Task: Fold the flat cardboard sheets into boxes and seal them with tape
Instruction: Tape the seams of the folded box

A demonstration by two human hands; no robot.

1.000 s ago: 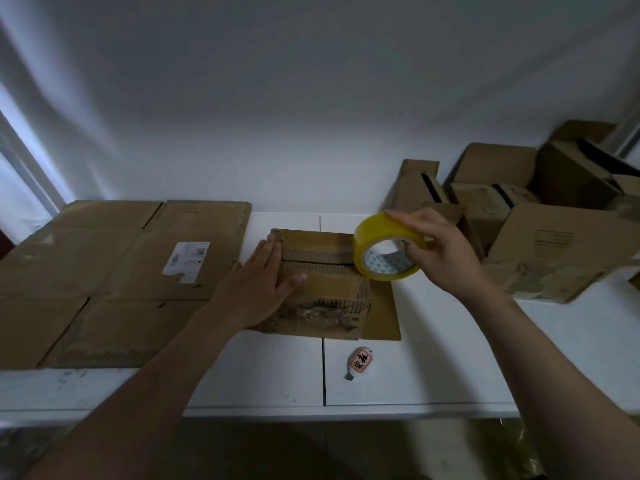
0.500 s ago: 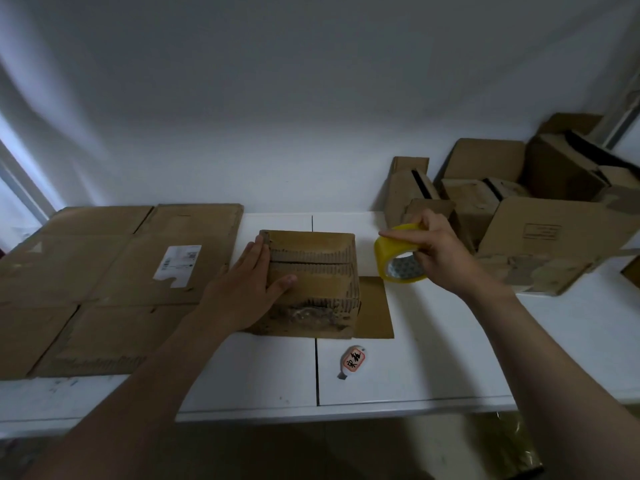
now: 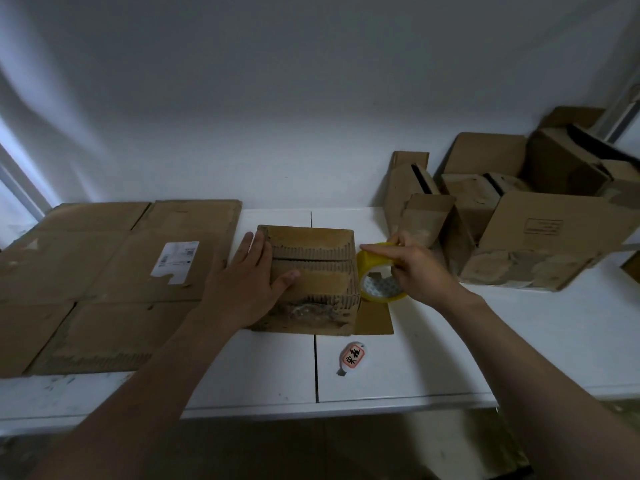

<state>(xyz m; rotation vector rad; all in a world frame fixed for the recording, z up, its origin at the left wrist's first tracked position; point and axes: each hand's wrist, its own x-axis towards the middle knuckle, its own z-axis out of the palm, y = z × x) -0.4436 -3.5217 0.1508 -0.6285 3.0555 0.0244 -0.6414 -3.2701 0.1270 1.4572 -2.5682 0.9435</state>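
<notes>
A small brown cardboard box point(image 3: 318, 251) stands in the middle of the white table point(image 3: 415, 368), its top flaps folded shut with a seam across. My left hand point(image 3: 247, 282) lies flat against the box's left side, thumb on the top flap. My right hand point(image 3: 419, 271) grips a yellow tape roll point(image 3: 375, 282), held against the box's right edge. One loose flap point(image 3: 375, 320) lies flat on the table under the roll.
Large flat cardboard sheets point(image 3: 104, 271) with a white label cover the table's left part. A heap of folded boxes point(image 3: 526, 216) fills the back right. A small white cutter point(image 3: 351, 356) with a pink label lies near the front edge.
My right hand has brought the tape roll down from above the box to its right edge. My left hand has stayed on the box.
</notes>
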